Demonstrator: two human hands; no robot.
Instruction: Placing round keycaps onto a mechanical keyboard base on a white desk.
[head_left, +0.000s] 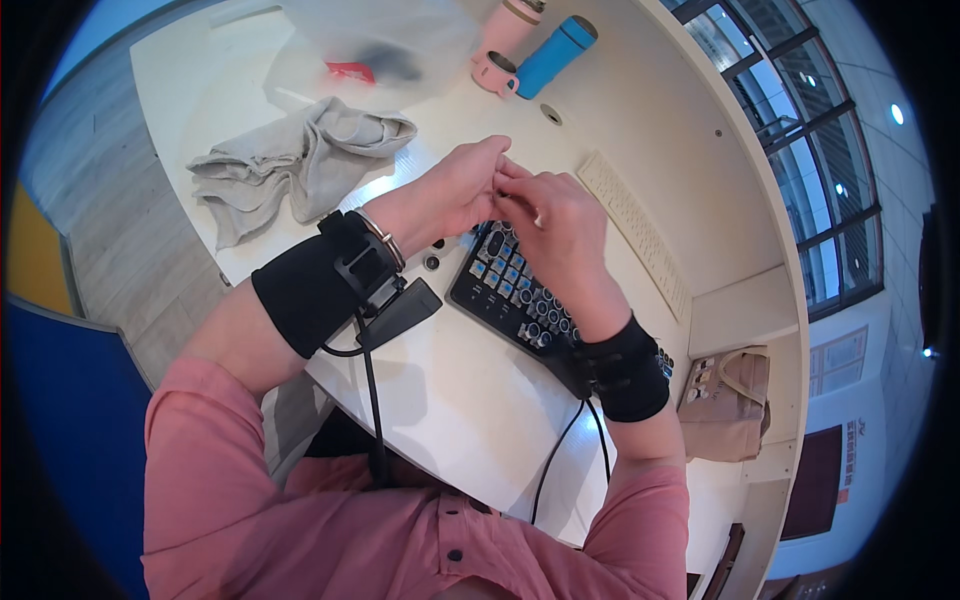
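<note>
Both hands meet above the far end of a black keyboard (470,292), which lies slanted on the desk. My left hand (465,190) is closed, its fingertips touching those of the other hand. My right hand (562,225) is closed too, thumb and fingers pinched together; whatever lies between the fingertips is too small and hidden to name. Some of the keyboard's keys carry round, silver-rimmed keycaps (540,330). Elsewhere bare blue switches (497,268) show. A loose round keycap (432,263) rests on the desk left of the keyboard, close to another small dark piece.
A crumpled grey cloth (290,165) lies to the left. Beyond it are a clear plastic bag (300,60), a pink mug (494,74) and a blue bottle (556,58). A long white perforated strip (632,232) runs along the right panel, near a tan bag (722,415). Black cables (553,460) trail nearby.
</note>
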